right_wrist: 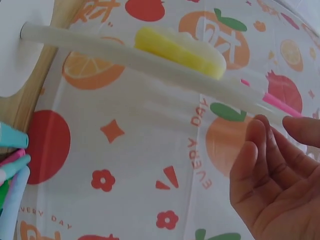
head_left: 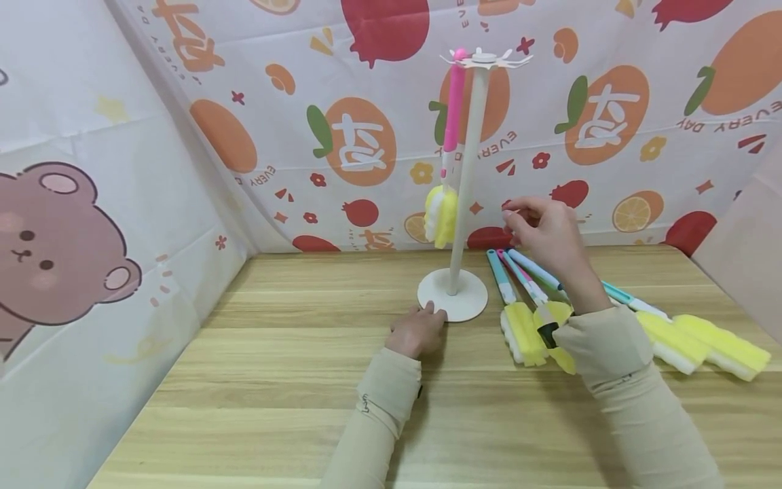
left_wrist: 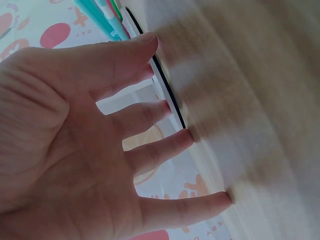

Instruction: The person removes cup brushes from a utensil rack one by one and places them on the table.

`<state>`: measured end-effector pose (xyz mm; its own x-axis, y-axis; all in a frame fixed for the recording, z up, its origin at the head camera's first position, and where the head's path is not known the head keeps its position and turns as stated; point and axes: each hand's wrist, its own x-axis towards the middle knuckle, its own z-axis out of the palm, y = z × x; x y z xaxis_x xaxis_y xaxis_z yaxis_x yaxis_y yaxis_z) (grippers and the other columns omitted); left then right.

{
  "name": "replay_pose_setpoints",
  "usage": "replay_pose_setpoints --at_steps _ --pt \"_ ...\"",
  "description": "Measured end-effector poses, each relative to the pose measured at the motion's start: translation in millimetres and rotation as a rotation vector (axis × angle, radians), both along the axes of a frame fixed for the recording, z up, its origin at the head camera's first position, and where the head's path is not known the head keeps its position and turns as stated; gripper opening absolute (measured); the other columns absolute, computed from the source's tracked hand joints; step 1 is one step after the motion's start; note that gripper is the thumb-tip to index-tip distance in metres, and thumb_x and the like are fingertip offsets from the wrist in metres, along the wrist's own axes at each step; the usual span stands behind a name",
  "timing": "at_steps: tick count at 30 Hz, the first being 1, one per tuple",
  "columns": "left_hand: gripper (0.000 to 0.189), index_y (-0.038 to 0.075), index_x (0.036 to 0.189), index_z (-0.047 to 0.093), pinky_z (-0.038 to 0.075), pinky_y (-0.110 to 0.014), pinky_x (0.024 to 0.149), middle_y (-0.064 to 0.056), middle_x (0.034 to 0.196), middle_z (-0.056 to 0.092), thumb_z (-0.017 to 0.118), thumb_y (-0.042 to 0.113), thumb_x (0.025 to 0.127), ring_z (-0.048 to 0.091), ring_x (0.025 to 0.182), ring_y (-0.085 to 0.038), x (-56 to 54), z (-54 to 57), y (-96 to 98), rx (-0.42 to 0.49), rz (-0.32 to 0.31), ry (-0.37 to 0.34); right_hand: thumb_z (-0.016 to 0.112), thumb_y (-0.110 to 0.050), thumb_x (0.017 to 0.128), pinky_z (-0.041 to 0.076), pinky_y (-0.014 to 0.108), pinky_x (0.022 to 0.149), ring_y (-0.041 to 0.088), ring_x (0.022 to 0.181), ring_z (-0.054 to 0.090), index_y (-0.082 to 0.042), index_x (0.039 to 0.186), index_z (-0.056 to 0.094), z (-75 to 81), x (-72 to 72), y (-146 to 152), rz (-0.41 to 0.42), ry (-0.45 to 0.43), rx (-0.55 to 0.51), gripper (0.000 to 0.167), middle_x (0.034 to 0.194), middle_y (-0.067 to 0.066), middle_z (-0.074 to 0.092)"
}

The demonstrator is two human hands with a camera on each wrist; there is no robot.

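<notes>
A white stand (head_left: 468, 170) with a round base (head_left: 438, 288) and a hooked top ring stands at the back of the table. From one hook hangs a sponge brush with a pink handle (head_left: 453, 112), its yellow and white head (head_left: 441, 214) beside the pole. My left hand (head_left: 418, 331) is at the base's front edge; in the left wrist view its spread fingers (left_wrist: 150, 115) touch the rim and the wood. Right of the pole, my right hand (head_left: 544, 231) is raised over the brush handles, fingers loosely bent around nothing.
Several sponge brushes lie right of the stand, among them a teal-handled one (head_left: 501, 275) and two yellow heads (head_left: 721, 345) farther right, partly behind my right forearm. A fruit-print cloth (head_left: 366, 81) hangs behind the wooden table (head_left: 275, 380).
</notes>
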<state>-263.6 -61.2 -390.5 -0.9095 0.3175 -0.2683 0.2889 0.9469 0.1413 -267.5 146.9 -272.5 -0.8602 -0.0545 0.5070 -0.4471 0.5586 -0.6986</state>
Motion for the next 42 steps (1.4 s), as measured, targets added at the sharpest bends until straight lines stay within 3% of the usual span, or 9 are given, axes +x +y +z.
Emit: replay_pose_setpoints --at_steps 9,18,27,35,42 --pt "0.033 0.015 0.138 0.059 0.050 -0.067 0.087 -0.010 0.158 0.041 0.052 0.018 0.106 0.047 0.134 -0.034 -1.1 -0.6 -0.5 0.000 0.003 -0.001 0.063 -0.012 0.102 0.048 0.019 0.058 0.023 0.066 0.057 0.004 0.114 0.071 -4.4 -11.1 -18 0.044 0.017 -0.048 0.022 0.080 0.014 0.066" --pt "0.034 0.016 0.138 0.059 0.049 -0.067 0.088 -0.010 0.158 0.041 0.052 0.018 0.105 0.046 0.135 -0.034 -1.1 -0.3 -0.3 -0.005 -0.002 0.005 0.063 -0.011 0.102 0.048 0.019 0.059 0.028 0.068 0.056 0.004 0.120 0.070 2.7 -14.2 -30 0.092 -0.009 -0.068 0.025 0.081 0.015 0.065" --pt "0.035 0.017 0.139 0.059 0.050 -0.065 0.087 -0.009 0.158 0.041 0.054 0.018 0.104 0.047 0.134 -0.032 -0.4 1.1 0.4 -0.008 0.005 -0.009 0.061 -0.014 0.103 0.053 0.019 0.065 0.024 0.071 0.061 0.002 0.133 0.063 11.0 -23.8 -31 0.131 -0.114 -0.072 0.033 0.091 0.019 0.067" --pt "0.034 0.016 0.138 0.059 0.049 -0.067 0.087 -0.009 0.159 0.040 0.054 0.016 0.104 0.045 0.136 -0.033 -0.5 1.5 1.3 0.003 0.014 -0.010 0.059 -0.013 0.104 0.054 0.020 0.065 0.023 0.067 0.060 0.001 0.135 0.061 16.3 -28.5 -31 0.167 -0.153 -0.083 0.034 0.093 0.019 0.067" --pt "0.034 0.016 0.138 0.059 0.049 -0.067 0.088 -0.010 0.158 0.041 0.053 0.016 0.104 0.045 0.135 -0.032 -0.3 1.0 1.7 0.003 0.015 -0.014 0.059 -0.014 0.104 0.053 0.022 0.062 0.023 0.065 0.060 0.000 0.142 0.055 20.0 -31.6 -37 0.213 -0.224 -0.027 0.041 0.094 0.019 0.067"
